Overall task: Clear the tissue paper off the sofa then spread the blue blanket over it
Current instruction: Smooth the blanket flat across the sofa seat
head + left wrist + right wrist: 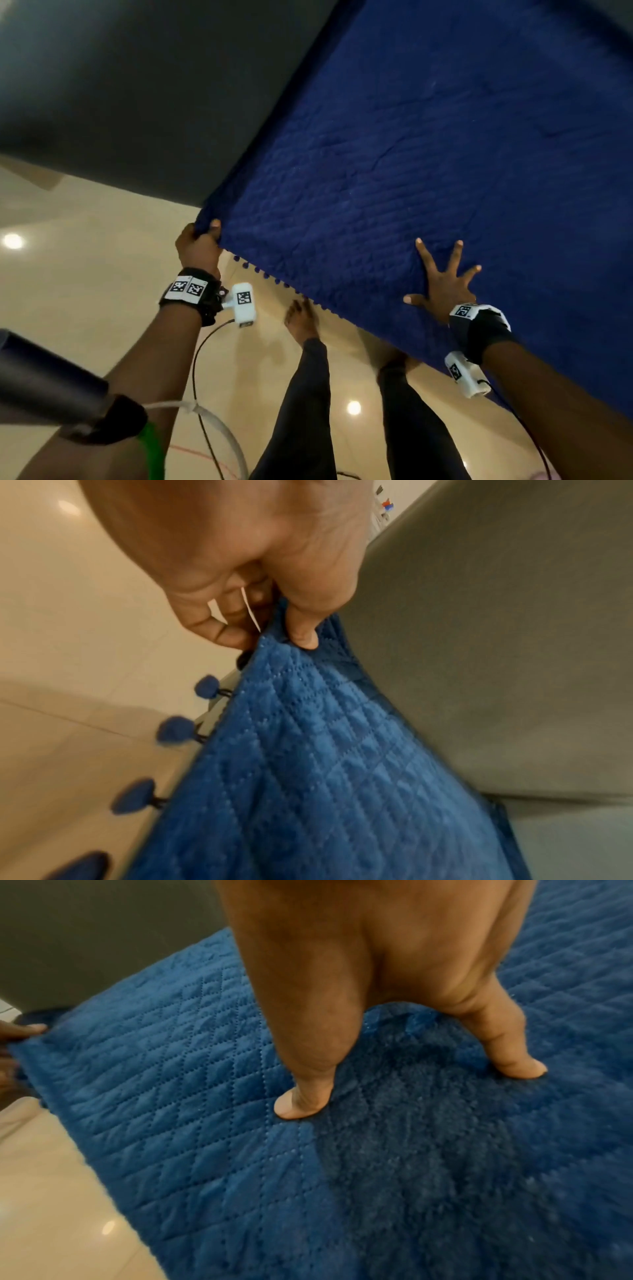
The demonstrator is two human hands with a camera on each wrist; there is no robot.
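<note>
The blue quilted blanket (428,164) lies spread over the dark grey sofa (137,102); its pom-pom edge (270,274) hangs over the front. My left hand (198,246) pinches the blanket's near left corner (274,653) between thumb and curled fingers. My right hand (442,281) lies flat on the blanket (205,1096) near its front edge, fingers spread and straight, fingertips (294,1110) pressing into the fabric. I see no tissue paper in any view.
Glossy beige floor tiles (85,291) stretch in front of the sofa. My legs and bare foot (301,318) stand close to the sofa's front. Sensor cables (202,377) trail from both wrists. A dark tube (41,377) crosses the lower left.
</note>
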